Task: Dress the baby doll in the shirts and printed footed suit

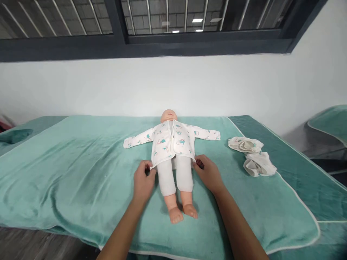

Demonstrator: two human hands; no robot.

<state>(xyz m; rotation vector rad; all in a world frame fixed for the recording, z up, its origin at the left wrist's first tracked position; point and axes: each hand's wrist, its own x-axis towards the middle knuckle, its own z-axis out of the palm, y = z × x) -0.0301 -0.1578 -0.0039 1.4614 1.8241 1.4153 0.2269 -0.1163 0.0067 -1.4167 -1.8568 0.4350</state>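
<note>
A baby doll (184, 177) lies on its back on a green blanket (97, 173), head toward the wall and bare feet toward me. It wears a white long-sleeved baby jacket (163, 144) with small teal prints, its sleeves spread out to both sides. The front is closed near the chest and parts lower down. My left hand (144, 182) pinches the jacket's lower left corner between thumb and fingers. At the lower right corner, my right hand (208, 173) pinches the hem the same way. White cloth covers the doll's legs down to the shins.
Two bundled white printed cloths (245, 144) (259, 164) lie to the right on the blanket. Behind the bed is a white wall (108, 86) under a dark-framed window (206, 45) with bars. A green-covered piece (332, 122) stands at the far right.
</note>
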